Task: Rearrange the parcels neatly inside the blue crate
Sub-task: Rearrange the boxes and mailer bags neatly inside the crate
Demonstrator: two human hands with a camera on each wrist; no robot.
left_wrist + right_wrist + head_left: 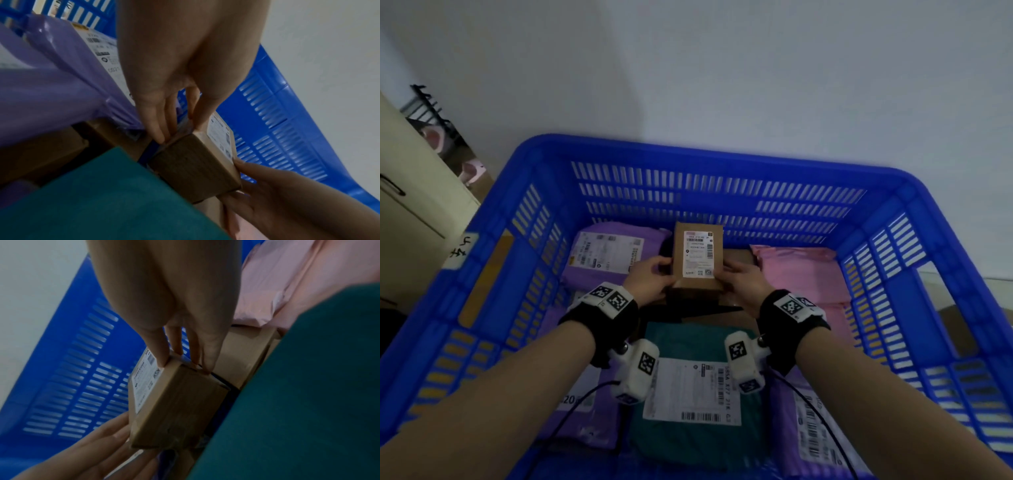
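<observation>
Background: pale wall (756,68) behind the crate; a cream cabinet (410,212) stands at far left.
Crate: blue slotted crate (722,202) fills the head view, its far wall against the pale wall; a handwritten tag (460,250) is stuck on the left rim.
Box: small brown box (698,257), white label up, is held between both hands at mid-crate near the far wall, above another brown box (244,352) lying lower down.
Left hand: left hand (650,279) grips the box's left side, thumb on the top edge, fingers (156,123) curled onto the side.
Right hand: right hand (744,281) grips the right side the same way, fingers (209,356) pressed at the box's corner.
Purple bags: one purple bag (613,253) lies at far left, just beside the box; a second (582,394) is at near left and a third (811,421) at near right, each labelled.
Pink bag: pink bag (804,274) lies at far right along the crate's right wall.
Green bag: green bag (688,394) with a white label sits at near centre, under the wrists.
Wrist gear: black straps with white marker blocks (613,298) on both wrists; cables trail toward the viewer.
</observation>
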